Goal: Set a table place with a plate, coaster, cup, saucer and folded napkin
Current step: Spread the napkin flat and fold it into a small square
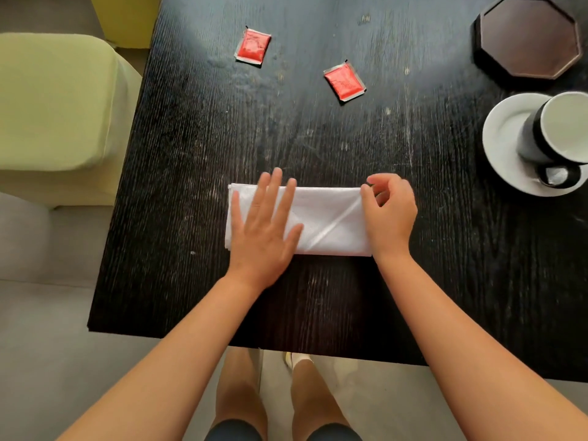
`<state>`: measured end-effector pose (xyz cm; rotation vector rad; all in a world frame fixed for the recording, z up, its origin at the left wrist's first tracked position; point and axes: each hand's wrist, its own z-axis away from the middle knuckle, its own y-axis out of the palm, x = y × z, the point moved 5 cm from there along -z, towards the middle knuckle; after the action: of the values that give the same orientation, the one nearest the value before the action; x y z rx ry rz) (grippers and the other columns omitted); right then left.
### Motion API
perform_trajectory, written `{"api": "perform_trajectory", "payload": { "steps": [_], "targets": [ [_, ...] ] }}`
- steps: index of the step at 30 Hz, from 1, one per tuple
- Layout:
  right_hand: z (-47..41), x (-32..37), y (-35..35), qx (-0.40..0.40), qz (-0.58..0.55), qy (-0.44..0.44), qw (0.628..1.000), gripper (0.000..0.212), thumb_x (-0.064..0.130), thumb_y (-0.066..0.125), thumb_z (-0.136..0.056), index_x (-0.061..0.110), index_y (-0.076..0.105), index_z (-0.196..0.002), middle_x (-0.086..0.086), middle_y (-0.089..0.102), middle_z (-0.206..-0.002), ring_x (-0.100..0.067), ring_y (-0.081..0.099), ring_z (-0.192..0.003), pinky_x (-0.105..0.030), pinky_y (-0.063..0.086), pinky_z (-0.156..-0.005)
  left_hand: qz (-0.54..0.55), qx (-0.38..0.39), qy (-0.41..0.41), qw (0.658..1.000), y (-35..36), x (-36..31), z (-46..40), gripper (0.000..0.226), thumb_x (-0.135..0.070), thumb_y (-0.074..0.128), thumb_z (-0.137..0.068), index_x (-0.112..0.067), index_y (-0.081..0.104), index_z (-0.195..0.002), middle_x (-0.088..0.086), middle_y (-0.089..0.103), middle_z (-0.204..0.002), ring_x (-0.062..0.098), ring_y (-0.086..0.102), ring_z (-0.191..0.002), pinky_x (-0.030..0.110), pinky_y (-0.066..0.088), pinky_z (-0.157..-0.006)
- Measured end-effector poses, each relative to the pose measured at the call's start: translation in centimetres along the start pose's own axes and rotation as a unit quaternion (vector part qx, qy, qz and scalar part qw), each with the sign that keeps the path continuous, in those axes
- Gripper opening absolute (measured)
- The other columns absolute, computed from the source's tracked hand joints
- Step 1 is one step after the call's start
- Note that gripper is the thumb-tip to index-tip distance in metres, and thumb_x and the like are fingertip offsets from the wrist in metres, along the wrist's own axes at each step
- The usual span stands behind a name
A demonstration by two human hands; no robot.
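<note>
A white napkin [327,219], folded into a long rectangle, lies on the dark wooden table [318,138]. My left hand [264,224] rests flat on its left half, fingers spread. My right hand [388,211] pinches the napkin's far right corner between thumb and fingers. At the right edge a black cup [553,132] with a white inside stands on a white saucer [502,135]. A dark octagonal coaster [528,36] sits at the far right corner. No plate is in view.
Two red sachets [253,45] [344,81] lie on the far middle of the table. A green upholstered seat [54,106] stands to the left. The table's near edge [254,342] is just above my legs.
</note>
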<state>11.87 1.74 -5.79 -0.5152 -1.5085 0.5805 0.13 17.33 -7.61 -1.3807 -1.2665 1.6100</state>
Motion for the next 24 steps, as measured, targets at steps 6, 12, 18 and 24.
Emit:
{"api": "perform_trajectory", "payload": {
  "steps": [6,12,18,24],
  "targets": [
    [4.4,2.0,4.3,0.148,0.272,-0.239,0.920,0.051,0.024,0.039,-0.094,0.017,0.030,-0.144,-0.010,0.023,-0.155,-0.026,0.016,-0.145,-0.049,0.010,-0.114,-0.050,0.079,-0.038,0.995,3.3,0.4,-0.5,0.056,-0.045,0.014,-0.093,-0.032,0.000,-0.145,0.003,0.004,-0.159,0.015,-0.011,-0.142,0.053,-0.006,-0.114],
    [5.0,-0.5,6.2,0.223,0.371,-0.218,0.875,0.059,0.040,0.016,-0.096,0.020,-0.001,-0.149,-0.003,-0.006,-0.158,-0.019,-0.007,-0.146,-0.048,-0.004,-0.117,-0.045,0.065,-0.028,0.996,3.4,0.4,-0.7,0.056,-0.043,0.016,-0.093,-0.030,0.012,-0.147,0.003,0.010,-0.159,0.016,-0.005,-0.143,0.050,-0.004,-0.114],
    [5.9,0.2,7.2,0.240,0.346,-0.241,0.874,0.057,0.037,0.013,-0.095,0.019,-0.002,-0.147,0.002,-0.001,-0.158,-0.011,-0.009,-0.142,-0.042,-0.007,-0.116,-0.049,0.068,-0.026,0.996,3.3,0.7,-0.8,0.055,-0.041,0.016,-0.092,-0.032,0.009,-0.146,-0.002,0.000,-0.156,0.014,-0.004,-0.143,0.049,-0.004,-0.115],
    [4.1,-1.8,5.2,0.202,0.374,-0.200,0.883,0.063,0.040,0.013,-0.092,0.014,0.002,-0.148,-0.002,0.002,-0.159,-0.010,-0.006,-0.143,-0.043,-0.009,-0.115,-0.085,0.064,-0.038,0.994,2.0,4.2,0.5,0.058,-0.041,0.023,-0.092,-0.024,0.020,-0.148,0.005,0.015,-0.157,0.016,0.006,-0.143,0.054,0.012,-0.113]
  ]
}}
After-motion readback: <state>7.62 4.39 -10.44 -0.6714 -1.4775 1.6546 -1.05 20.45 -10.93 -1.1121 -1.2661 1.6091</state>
